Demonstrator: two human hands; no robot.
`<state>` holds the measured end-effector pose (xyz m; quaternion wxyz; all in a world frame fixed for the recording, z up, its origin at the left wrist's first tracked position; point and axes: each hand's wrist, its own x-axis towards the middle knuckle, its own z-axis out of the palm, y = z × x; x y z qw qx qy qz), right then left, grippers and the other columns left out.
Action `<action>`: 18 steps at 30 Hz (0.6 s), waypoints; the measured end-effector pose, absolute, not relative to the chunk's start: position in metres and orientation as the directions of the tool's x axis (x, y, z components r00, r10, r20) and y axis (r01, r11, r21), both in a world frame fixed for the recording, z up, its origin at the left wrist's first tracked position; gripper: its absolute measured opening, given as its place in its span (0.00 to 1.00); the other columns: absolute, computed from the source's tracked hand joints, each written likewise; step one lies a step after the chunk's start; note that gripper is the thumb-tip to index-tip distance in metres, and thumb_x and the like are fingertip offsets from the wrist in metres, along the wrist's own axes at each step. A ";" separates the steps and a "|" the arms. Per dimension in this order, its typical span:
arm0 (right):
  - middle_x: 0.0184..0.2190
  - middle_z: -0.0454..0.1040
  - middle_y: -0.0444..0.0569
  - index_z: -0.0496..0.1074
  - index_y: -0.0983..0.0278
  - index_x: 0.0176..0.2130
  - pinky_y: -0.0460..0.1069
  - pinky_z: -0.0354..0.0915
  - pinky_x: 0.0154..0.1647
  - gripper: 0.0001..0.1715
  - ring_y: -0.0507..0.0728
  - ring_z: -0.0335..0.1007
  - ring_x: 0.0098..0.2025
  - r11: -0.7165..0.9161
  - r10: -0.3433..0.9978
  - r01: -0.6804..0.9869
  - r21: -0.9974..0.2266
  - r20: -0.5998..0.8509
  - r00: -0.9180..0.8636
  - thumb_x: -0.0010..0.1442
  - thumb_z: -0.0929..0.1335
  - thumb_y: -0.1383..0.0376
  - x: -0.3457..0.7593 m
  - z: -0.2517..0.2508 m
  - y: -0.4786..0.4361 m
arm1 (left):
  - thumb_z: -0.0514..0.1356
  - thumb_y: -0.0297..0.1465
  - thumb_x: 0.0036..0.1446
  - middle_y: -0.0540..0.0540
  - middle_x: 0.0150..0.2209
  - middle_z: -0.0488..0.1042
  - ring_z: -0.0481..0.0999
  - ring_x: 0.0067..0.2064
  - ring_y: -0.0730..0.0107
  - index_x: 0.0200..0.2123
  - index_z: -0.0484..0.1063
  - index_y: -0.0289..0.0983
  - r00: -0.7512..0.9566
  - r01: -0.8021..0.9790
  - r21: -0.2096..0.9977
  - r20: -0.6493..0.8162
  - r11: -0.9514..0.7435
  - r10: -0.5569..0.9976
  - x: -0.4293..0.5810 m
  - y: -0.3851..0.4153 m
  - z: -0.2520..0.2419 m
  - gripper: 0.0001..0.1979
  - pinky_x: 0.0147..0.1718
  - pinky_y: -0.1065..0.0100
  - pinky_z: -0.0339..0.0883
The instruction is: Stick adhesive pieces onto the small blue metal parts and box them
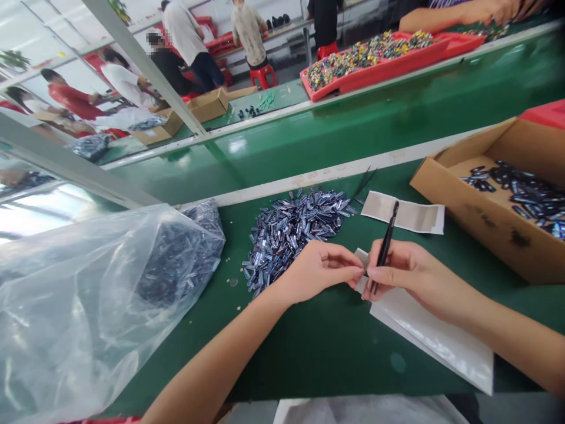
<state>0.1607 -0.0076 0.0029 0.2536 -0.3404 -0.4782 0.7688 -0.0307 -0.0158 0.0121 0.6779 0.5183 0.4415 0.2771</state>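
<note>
My right hand (pixel 399 268) is closed round a slim black pen-like tool (pixel 386 241), its upper end pointing away from me and its lower end by my fingers. Close beside it, my left hand (pixel 320 268) pinches thumb and forefinger together on a small dark piece, mostly hidden by the fingertips. Both hands meet above a white backing sheet (pixel 436 330) that runs under my right wrist. Left of them lies a heap of shiny dark blue slender pieces (pixel 293 229). A smaller white-and-beige sheet (pixel 410 217) lies beyond my right hand.
A clear plastic bag (pixel 88 306) of dark pieces fills the left. At right stands a cardboard box (pixel 485 221) with similar pieces. Past the white ledge (pixel 309 179), a red tray (pixel 353 82) holds colourful small parts near another person's hands. Several people work further back.
</note>
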 end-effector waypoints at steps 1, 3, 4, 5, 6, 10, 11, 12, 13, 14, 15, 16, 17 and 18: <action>0.27 0.78 0.47 0.68 0.64 0.29 0.49 0.73 0.33 0.12 0.55 0.77 0.30 -0.425 0.713 -0.071 -0.902 -0.285 -0.640 0.54 0.72 0.60 0.160 0.004 -0.008 | 0.65 0.28 0.48 0.49 0.25 0.75 0.74 0.28 0.76 0.32 0.75 0.31 0.431 0.002 0.933 -0.325 0.359 0.842 -0.029 -0.018 0.010 0.06 0.34 0.73 0.69; 0.25 0.77 0.46 0.68 0.64 0.29 0.49 0.73 0.32 0.12 0.55 0.77 0.29 -0.442 0.710 -0.085 -0.893 -0.290 -0.641 0.54 0.72 0.60 0.160 0.005 -0.009 | 0.66 0.27 0.47 0.50 0.26 0.75 0.74 0.29 0.77 0.31 0.75 0.31 0.393 -0.136 0.906 -0.322 0.401 0.861 -0.025 -0.021 0.007 0.06 0.34 0.73 0.69; 0.25 0.77 0.45 0.68 0.63 0.29 0.49 0.72 0.31 0.11 0.55 0.77 0.29 -0.445 0.710 -0.092 -0.891 -0.288 -0.642 0.54 0.72 0.60 0.160 0.006 -0.009 | 0.66 0.26 0.47 0.49 0.28 0.75 0.74 0.30 0.77 0.30 0.75 0.31 0.379 -0.181 0.902 -0.303 0.391 0.874 -0.023 -0.022 0.005 0.06 0.35 0.73 0.69; 0.25 0.77 0.45 0.68 0.63 0.29 0.48 0.72 0.31 0.11 0.55 0.77 0.29 -0.441 0.713 -0.096 -0.892 -0.284 -0.640 0.54 0.72 0.60 0.160 0.006 -0.009 | 0.67 0.25 0.46 0.48 0.30 0.75 0.75 0.32 0.77 0.30 0.74 0.30 0.367 -0.212 0.903 -0.280 0.373 0.887 -0.022 -0.024 0.004 0.06 0.37 0.73 0.69; 0.25 0.77 0.45 0.69 0.63 0.29 0.49 0.72 0.31 0.11 0.55 0.77 0.29 -0.430 0.724 -0.095 -0.898 -0.279 -0.631 0.54 0.72 0.60 0.161 0.006 -0.008 | 0.67 0.25 0.46 0.47 0.32 0.76 0.75 0.33 0.76 0.30 0.74 0.30 0.355 -0.234 0.904 -0.263 0.358 0.897 -0.021 -0.024 0.003 0.06 0.38 0.72 0.70; 0.26 0.77 0.45 0.71 0.61 0.29 0.51 0.73 0.33 0.09 0.56 0.77 0.30 -0.257 0.859 -0.045 -0.965 -0.206 -0.468 0.55 0.72 0.59 0.169 0.005 -0.003 | 0.66 0.29 0.48 0.43 0.33 0.77 0.79 0.32 0.70 0.32 0.72 0.29 0.350 -0.201 0.874 -0.358 0.443 0.866 -0.021 -0.028 0.002 0.10 0.37 0.66 0.73; 0.27 0.78 0.45 0.71 0.60 0.29 0.51 0.73 0.34 0.09 0.57 0.77 0.31 -0.198 0.896 -0.006 -0.980 -0.179 -0.407 0.55 0.71 0.58 0.171 0.005 -0.002 | 0.66 0.30 0.48 0.43 0.31 0.77 0.79 0.31 0.68 0.33 0.71 0.29 0.353 -0.169 0.862 -0.400 0.478 0.846 -0.021 -0.029 0.002 0.11 0.35 0.65 0.73; 0.27 0.78 0.46 0.72 0.59 0.28 0.52 0.73 0.34 0.09 0.57 0.76 0.31 -0.146 0.923 0.043 -0.988 -0.152 -0.353 0.56 0.71 0.58 0.172 0.006 -0.002 | 0.67 0.30 0.48 0.43 0.29 0.77 0.79 0.30 0.67 0.33 0.71 0.29 0.355 -0.138 0.852 -0.434 0.506 0.828 -0.021 -0.030 0.001 0.12 0.33 0.65 0.74; 0.28 0.78 0.46 0.72 0.58 0.28 0.52 0.72 0.33 0.09 0.58 0.76 0.32 -0.106 0.941 0.096 -0.990 -0.131 -0.311 0.56 0.71 0.57 0.172 0.006 -0.001 | 0.68 0.31 0.46 0.43 0.27 0.77 0.79 0.29 0.66 0.33 0.71 0.28 0.358 -0.114 0.844 -0.458 0.524 0.814 -0.020 -0.031 0.001 0.13 0.33 0.66 0.74; 0.28 0.79 0.46 0.72 0.57 0.28 0.52 0.72 0.32 0.09 0.58 0.76 0.32 -0.080 0.950 0.147 -0.986 -0.120 -0.287 0.56 0.71 0.57 0.172 0.007 -0.002 | 0.69 0.31 0.45 0.43 0.27 0.77 0.79 0.29 0.66 0.33 0.71 0.28 0.359 -0.101 0.838 -0.473 0.537 0.805 -0.019 -0.032 0.000 0.14 0.32 0.67 0.74; 0.28 0.79 0.46 0.72 0.57 0.27 0.52 0.71 0.31 0.09 0.59 0.76 0.31 -0.062 0.953 0.182 -0.981 -0.113 -0.280 0.55 0.71 0.57 0.172 0.008 -0.002 | 0.69 0.31 0.43 0.43 0.26 0.77 0.79 0.28 0.67 0.33 0.72 0.28 0.359 -0.095 0.832 -0.483 0.546 0.798 -0.018 -0.033 -0.001 0.16 0.32 0.67 0.73; 0.27 0.78 0.46 0.72 0.57 0.27 0.52 0.71 0.30 0.09 0.59 0.76 0.31 -0.053 0.952 0.198 -0.979 -0.109 -0.288 0.55 0.71 0.57 0.170 0.008 -0.003 | 0.70 0.30 0.41 0.44 0.25 0.77 0.79 0.28 0.67 0.34 0.72 0.28 0.359 -0.093 0.825 -0.494 0.557 0.792 -0.017 -0.033 -0.001 0.16 0.32 0.68 0.73; 0.27 0.78 0.46 0.71 0.58 0.27 0.51 0.71 0.29 0.09 0.58 0.76 0.30 -0.051 0.948 0.197 -0.979 -0.110 -0.300 0.54 0.71 0.57 0.168 0.008 -0.004 | 0.71 0.30 0.40 0.44 0.25 0.77 0.79 0.27 0.68 0.34 0.73 0.27 0.358 -0.092 0.818 -0.505 0.568 0.786 -0.016 -0.034 -0.002 0.17 0.32 0.69 0.73; 0.26 0.78 0.45 0.71 0.58 0.26 0.51 0.71 0.29 0.10 0.58 0.76 0.30 -0.055 0.942 0.188 -0.981 -0.113 -0.315 0.54 0.71 0.57 0.166 0.008 -0.005 | 0.71 0.30 0.39 0.44 0.25 0.77 0.78 0.27 0.69 0.33 0.74 0.27 0.355 -0.091 0.810 -0.517 0.579 0.779 -0.015 -0.035 -0.002 0.18 0.32 0.69 0.73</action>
